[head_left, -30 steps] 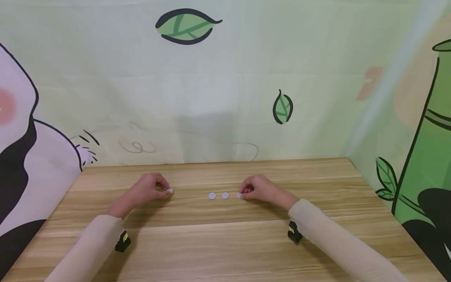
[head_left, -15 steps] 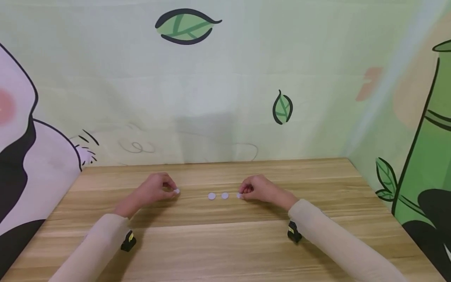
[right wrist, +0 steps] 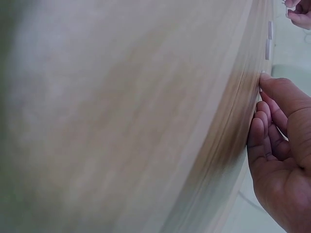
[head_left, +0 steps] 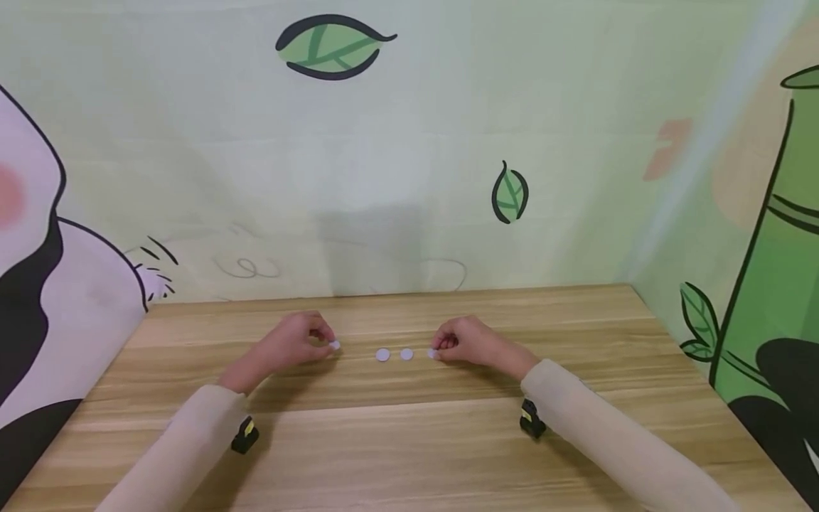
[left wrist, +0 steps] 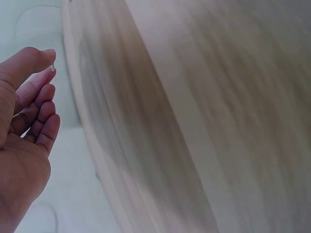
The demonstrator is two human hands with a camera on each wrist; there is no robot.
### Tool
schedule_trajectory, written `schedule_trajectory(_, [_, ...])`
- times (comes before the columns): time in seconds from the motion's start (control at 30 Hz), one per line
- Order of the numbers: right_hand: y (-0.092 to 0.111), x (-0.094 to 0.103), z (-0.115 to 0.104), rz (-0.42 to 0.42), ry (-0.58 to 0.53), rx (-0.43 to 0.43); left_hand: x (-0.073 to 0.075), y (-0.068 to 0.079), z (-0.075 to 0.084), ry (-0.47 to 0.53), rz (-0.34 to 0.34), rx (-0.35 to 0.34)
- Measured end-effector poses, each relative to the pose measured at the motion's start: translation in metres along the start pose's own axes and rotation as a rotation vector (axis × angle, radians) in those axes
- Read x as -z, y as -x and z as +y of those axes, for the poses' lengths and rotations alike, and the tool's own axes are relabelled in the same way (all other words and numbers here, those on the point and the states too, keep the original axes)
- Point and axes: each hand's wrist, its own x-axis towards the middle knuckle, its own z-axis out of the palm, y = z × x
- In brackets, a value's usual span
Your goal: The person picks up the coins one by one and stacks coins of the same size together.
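Between thumb and index finger, my left hand (head_left: pixel 291 343) pinches a small white disc (head_left: pixel 335 345), held above the table to the left of the row. Its thin edge shows at the fingertips in the left wrist view. Two more white round discs, a left one (head_left: pixel 382 355) and a right one (head_left: pixel 407 354), lie flat side by side with a small gap. At the right end of the row, my right hand (head_left: pixel 470 340) pinches another white disc (head_left: pixel 432 353) down at the table surface, its other fingers curled. Most of that disc is hidden by the fingertips in the right wrist view.
The wooden table (head_left: pixel 397 455) reaches back to a pale green printed wall cloth (head_left: pixel 409 142) with leaves and a panda. Bare wood surrounds the row. A small black camera sits at the left wrist (head_left: pixel 245 435) and another at the right wrist (head_left: pixel 532 419).
My left hand has moved steadily right with its disc, closer to the row. The right hand and the two lying discs have kept their places; the head view has shifted slightly.
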Motion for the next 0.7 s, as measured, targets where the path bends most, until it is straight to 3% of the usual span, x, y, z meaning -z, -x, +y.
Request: schedule_trajectory(0.7, [0.001,0.002,-0.005,0.002,0.002,0.005,-0.016,-0.018,0.029,0.03,-0.036,0.006])
